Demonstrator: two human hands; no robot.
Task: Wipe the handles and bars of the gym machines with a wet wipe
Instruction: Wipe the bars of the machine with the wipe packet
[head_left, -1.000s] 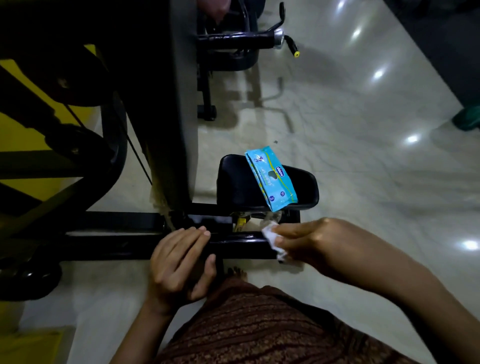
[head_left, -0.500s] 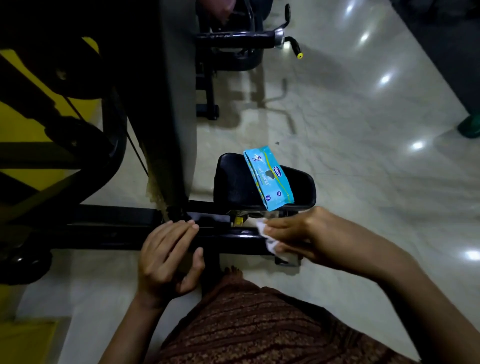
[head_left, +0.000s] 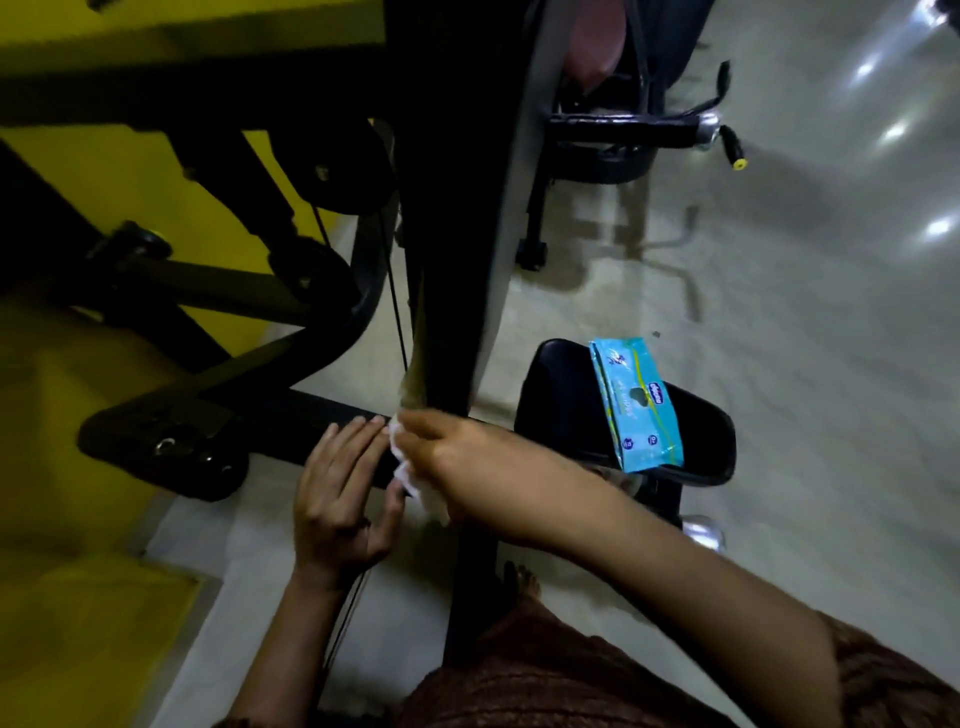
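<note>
A person's left hand (head_left: 343, 488) lies flat on the low black bar (head_left: 291, 415) of a gym machine, four fingers straight and side by side across the top of the bar, thumb spread wide on the near side, wrist bent back toward the body. The right hand (head_left: 457, 457) reaches in across the body, forearm slanting down from the lower right, and its curled fingers pinch a crumpled white wet wipe (head_left: 413, 480) against the same bar. The two hands sit close together, the wipe just touching the left hand's index finger and thumb tip. The wipe bunches out on the far and near sides of the right hand's fingers, so how much of it meets the bar cannot be told. A dark upright post (head_left: 452, 260) rises from the bar just beyond the hands. Beyond the bar's right end, a blue pack of wipes (head_left: 636, 405) rests tilted on a black padded seat (head_left: 561, 395). Well beyond the bar, a second machine's handle (head_left: 623, 130) stands over the pale glossy floor (head_left: 779, 364). A brown patterned garment (head_left: 571, 686) fills the near side of the bar.
</note>
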